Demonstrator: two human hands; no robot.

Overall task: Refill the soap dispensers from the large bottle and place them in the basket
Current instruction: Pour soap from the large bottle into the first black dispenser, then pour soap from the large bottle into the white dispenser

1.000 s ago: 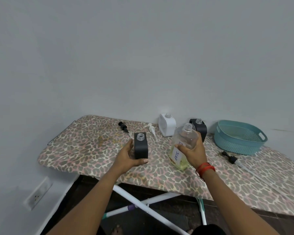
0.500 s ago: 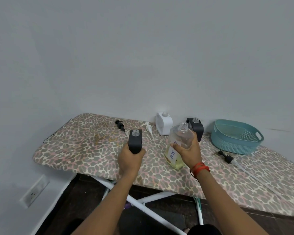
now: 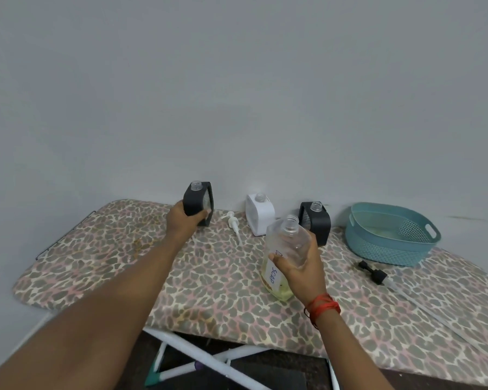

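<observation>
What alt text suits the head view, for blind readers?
The left hand holds a black dispenser and the right hand grips a soap bottle at a leopard-print board. A white dispenser, a second black dispenser and a teal basket stand behind.

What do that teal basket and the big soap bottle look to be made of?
The basket looks like moulded matte plastic: its wall is a grid of small holes, with a cut-out handle. The large bottle seems clear, glossy plastic, possibly glass: you see yellowish liquid through it.
</observation>
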